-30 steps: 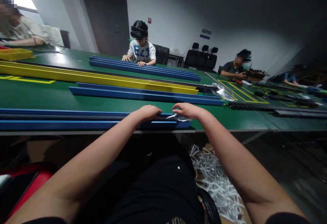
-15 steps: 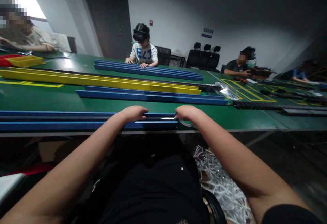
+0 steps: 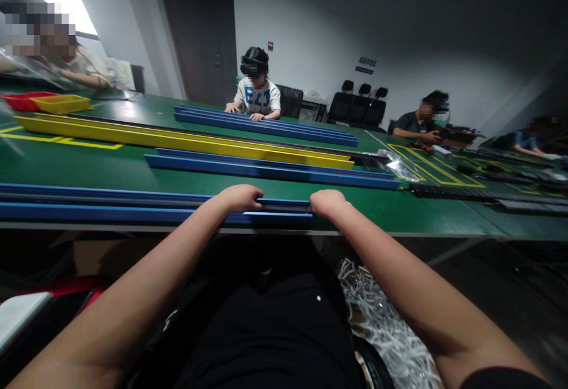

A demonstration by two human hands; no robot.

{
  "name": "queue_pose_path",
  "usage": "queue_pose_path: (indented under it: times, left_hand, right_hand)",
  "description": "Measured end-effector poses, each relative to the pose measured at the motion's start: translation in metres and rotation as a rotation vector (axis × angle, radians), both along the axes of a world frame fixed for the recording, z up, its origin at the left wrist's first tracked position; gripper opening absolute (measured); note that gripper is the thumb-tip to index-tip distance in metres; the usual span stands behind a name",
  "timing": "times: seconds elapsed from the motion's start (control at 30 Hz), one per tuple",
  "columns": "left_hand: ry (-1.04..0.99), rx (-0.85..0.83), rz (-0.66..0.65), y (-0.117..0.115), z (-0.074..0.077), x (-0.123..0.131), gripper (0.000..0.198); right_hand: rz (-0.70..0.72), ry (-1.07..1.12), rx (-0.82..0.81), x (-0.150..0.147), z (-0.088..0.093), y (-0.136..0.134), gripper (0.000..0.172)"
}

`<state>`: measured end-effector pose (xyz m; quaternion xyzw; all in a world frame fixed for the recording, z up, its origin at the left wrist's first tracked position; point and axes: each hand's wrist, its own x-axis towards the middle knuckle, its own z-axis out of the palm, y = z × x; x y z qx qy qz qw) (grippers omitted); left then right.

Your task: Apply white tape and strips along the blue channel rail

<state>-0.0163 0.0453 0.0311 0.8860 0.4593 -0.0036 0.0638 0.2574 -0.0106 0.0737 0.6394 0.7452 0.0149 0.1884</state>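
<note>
A long blue channel [image 3: 133, 214] lies along the near table edge, its right end between my hands and a dark groove between its raised walls. My left hand [image 3: 242, 198] is closed over the far wall close to that end, thumb turned inward. At the channel's right tip my right hand [image 3: 329, 203] is pinched, fingers bent down; whatever it holds is hidden behind the fingers. Just beyond lies a second blue channel [image 3: 275, 171], with a long yellow channel [image 3: 186, 142] behind it.
More blue channels [image 3: 266, 126] lie across the green table [image 3: 444, 211], before a co-worker in a headset. Red and yellow trays [image 3: 62, 103] stand far left. Clear plastic wrap [image 3: 402, 167] and dark strips [image 3: 470, 192] lie right. White shreds [image 3: 381, 318] fill the space below the edge.
The view has shifted slightly. A white strip and a thin white loop seen by my right hand earlier no longer show. Both hands stay near the channel's end.
</note>
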Motion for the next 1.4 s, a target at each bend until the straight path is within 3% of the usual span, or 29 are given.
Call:
queue_pose_path:
  times: [0.13, 0.3, 0.53, 0.7, 0.93, 1.13, 1.4]
  left_hand:
    - [0.005, -0.026, 0.028, -0.002, 0.005, 0.005, 0.028]
    - [0.104, -0.034, 0.029, -0.002, 0.011, 0.019, 0.035]
    - [0.127, 0.028, -0.098, -0.005, 0.012, 0.080, 0.038]
    - [0.062, 0.003, -0.115, -0.006, 0.006, 0.114, 0.032]
    - [0.008, -0.009, -0.096, -0.004, -0.001, 0.110, 0.036]
    - [0.011, 0.010, -0.097, -0.005, -0.002, 0.110, 0.035]
    - [-0.001, 0.005, -0.091, -0.006, 0.000, 0.110, 0.036]
  right_hand:
    - [-0.010, 0.007, -0.001, -0.007, 0.001, -0.002, 0.029]
    - [-0.025, 0.029, 0.010, -0.010, -0.002, -0.001, 0.030]
    - [-0.028, 0.059, 0.037, -0.002, -0.009, -0.003, 0.029]
    - [-0.022, 0.083, 0.128, 0.014, -0.023, -0.019, 0.036]
    - [0.049, 0.102, 0.232, 0.039, -0.045, -0.028, 0.050]
    - [0.187, 0.235, 0.265, 0.052, -0.050, -0.027, 0.046]
    - [0.129, 0.304, 0.308, 0.053, -0.058, -0.027, 0.045]
